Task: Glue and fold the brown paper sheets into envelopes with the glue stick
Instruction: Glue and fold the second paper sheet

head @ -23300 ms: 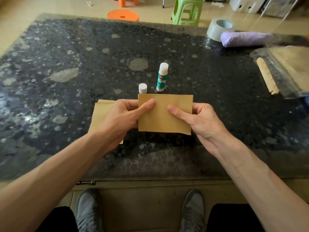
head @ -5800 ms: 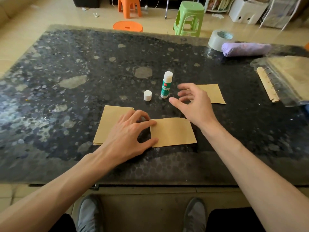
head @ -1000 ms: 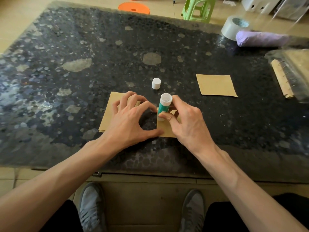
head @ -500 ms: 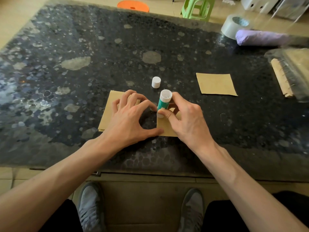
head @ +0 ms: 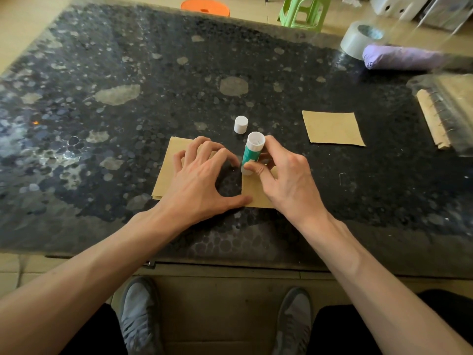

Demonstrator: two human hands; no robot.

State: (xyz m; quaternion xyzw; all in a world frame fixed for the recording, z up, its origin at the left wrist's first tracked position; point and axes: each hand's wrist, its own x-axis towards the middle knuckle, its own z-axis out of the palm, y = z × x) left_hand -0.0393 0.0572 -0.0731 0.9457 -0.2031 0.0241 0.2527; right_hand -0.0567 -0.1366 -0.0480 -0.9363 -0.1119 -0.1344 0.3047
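The gluing step is in hand, I judge. The right hand (head: 286, 180) grasps the glue stick (head: 252, 155) upright, its lower end at the sheet (head: 252, 189)'s left edge; the thumb hides whether the tip touches. The left hand (head: 202, 180) is spread and grasps nothing, with fingertips on the stack (head: 166, 172) at 9 o'clock and thumb pinning the sheet's near corner. The cap (head: 240, 124) stands at 11 o'clock from the stick, and a folded piece (head: 332, 128) lies at 2 o'clock. The next move calls for a steady stroke along that edge, then folding.
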